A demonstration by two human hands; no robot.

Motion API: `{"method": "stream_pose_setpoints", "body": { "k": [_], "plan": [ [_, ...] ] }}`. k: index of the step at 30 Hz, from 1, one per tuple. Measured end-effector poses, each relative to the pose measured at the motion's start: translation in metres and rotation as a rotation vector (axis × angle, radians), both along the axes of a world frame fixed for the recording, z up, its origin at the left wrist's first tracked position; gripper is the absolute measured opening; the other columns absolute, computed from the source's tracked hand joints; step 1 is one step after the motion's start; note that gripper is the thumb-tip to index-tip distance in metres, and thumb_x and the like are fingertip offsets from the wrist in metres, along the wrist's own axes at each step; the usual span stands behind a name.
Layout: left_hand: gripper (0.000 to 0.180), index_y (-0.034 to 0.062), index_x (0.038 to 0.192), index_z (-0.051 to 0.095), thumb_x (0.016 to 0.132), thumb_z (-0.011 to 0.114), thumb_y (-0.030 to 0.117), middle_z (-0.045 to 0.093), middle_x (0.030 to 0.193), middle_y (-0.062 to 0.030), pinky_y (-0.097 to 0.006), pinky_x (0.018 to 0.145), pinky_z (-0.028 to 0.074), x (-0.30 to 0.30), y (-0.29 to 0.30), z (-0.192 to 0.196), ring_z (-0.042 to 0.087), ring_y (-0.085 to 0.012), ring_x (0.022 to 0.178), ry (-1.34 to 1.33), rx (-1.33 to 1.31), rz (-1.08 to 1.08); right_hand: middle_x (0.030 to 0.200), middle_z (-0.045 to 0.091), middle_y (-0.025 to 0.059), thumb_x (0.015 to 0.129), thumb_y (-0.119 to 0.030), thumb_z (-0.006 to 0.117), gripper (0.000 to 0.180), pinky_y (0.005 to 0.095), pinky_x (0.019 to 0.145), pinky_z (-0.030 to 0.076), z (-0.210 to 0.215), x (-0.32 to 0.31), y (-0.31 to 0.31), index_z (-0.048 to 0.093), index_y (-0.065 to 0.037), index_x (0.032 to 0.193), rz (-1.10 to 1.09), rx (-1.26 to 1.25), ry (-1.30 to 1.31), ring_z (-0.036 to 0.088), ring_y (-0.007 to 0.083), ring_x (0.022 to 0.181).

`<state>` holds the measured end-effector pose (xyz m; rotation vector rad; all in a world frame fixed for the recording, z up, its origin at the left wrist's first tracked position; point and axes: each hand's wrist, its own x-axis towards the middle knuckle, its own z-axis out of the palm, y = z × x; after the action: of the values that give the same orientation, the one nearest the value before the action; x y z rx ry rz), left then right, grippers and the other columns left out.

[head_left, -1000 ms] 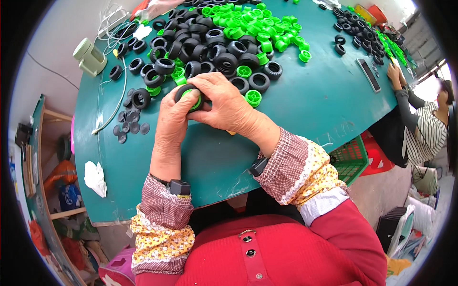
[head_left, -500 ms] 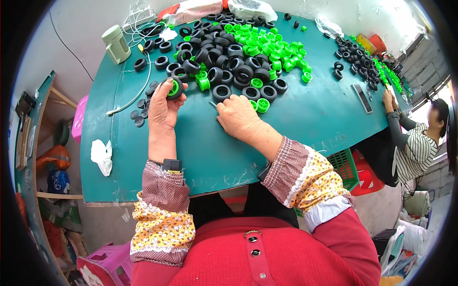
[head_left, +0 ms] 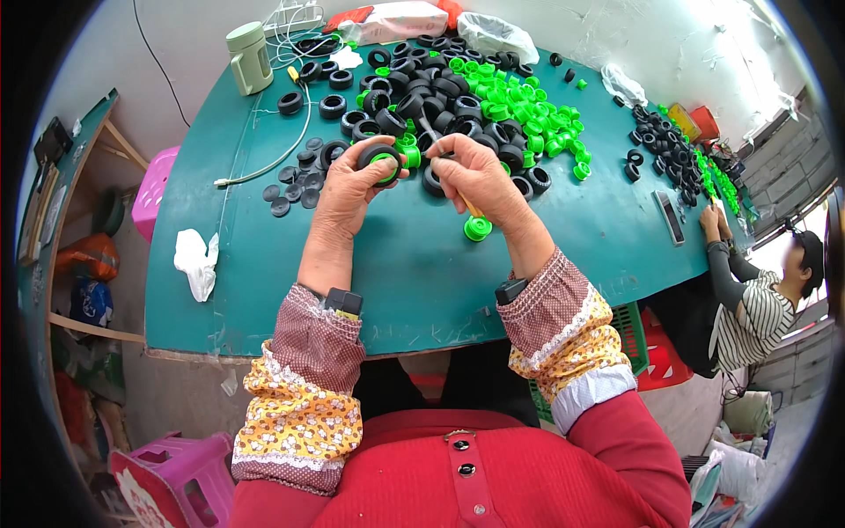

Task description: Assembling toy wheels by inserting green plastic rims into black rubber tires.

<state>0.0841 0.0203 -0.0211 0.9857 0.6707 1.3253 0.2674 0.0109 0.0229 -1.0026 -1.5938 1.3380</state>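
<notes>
My left hand (head_left: 346,189) is closed around a black toy tyre (head_left: 373,151) with a green wheel hub (head_left: 388,165) inside it. Close by on the right, my right hand (head_left: 480,173) grips a slim tool with a metal blade (head_left: 428,129); its yellowish handle end shows below the palm. The blade points up and away, apart from the tyre. A loose green hub (head_left: 477,229) lies on the table just below my right hand. Beyond both hands spreads a heap of black tyres (head_left: 444,88) and green hubs (head_left: 519,101), partly hidden by my fingers.
Flat black discs (head_left: 310,180) lie left of my left hand on the green table (head_left: 422,290). A lidded cup (head_left: 251,62), a white cable (head_left: 286,157) and a crumpled plastic bag (head_left: 195,264) are further left. At right, a person (head_left: 757,299) works beside another tyre pile (head_left: 664,145) and a phone (head_left: 669,217).
My right hand has lifted from the table by the heap, and its tool now points up and away. Both hands are closer together. The view has shifted slightly.
</notes>
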Motion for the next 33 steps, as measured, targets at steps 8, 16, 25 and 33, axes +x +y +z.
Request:
{"method": "stream_pose_setpoints", "body": {
  "k": [8,16,25,33],
  "plan": [
    [0.032,-0.0029,0.104,0.051,0.082,0.057,0.019,0.061,0.088,-0.0153,-0.025,0.06,0.05,0.017,0.009,-0.011,0.06,-0.0185,0.066,-0.212,-0.054,-0.2,0.059,0.047,-0.0026,0.083,-0.01,0.049,0.036,0.0195,0.039,0.035,-0.035,0.009,0.0,0.046,-0.005,0.118,0.018,-0.005,0.11,0.042,0.0039,0.043],
    [0.044,-0.0003,0.115,0.046,0.078,0.062,0.016,0.06,0.093,-0.0155,-0.026,0.062,0.051,0.025,0.01,-0.015,0.061,-0.0205,0.07,-0.14,-0.026,-0.147,0.057,0.042,-0.0005,0.092,-0.023,0.034,0.038,0.0185,0.035,0.03,-0.037,0.005,-0.005,0.035,-0.005,0.126,0.037,-0.229,0.115,0.038,0.0054,0.041],
    [0.045,-0.002,0.113,0.051,0.07,0.062,0.002,0.059,0.087,-0.0076,-0.023,0.065,0.048,0.03,0.001,0.004,0.061,-0.0163,0.073,0.228,0.015,-0.081,0.056,0.043,-0.0013,0.091,-0.021,0.04,0.04,0.0162,0.034,0.027,-0.032,0.009,-0.002,0.036,-0.008,0.129,0.101,-0.235,0.146,0.034,0.0032,0.04],
    [0.037,-0.0019,0.107,0.055,0.073,0.065,0.006,0.06,0.088,-0.0079,-0.023,0.071,0.047,0.032,0.004,-0.001,0.06,-0.0145,0.078,0.205,0.051,-0.055,0.057,0.042,-0.0024,0.091,-0.022,0.041,0.039,0.0189,0.038,0.029,-0.039,0.015,0.001,0.038,-0.008,0.127,0.119,-0.069,0.058,0.035,0.004,0.044]
  ]
}}
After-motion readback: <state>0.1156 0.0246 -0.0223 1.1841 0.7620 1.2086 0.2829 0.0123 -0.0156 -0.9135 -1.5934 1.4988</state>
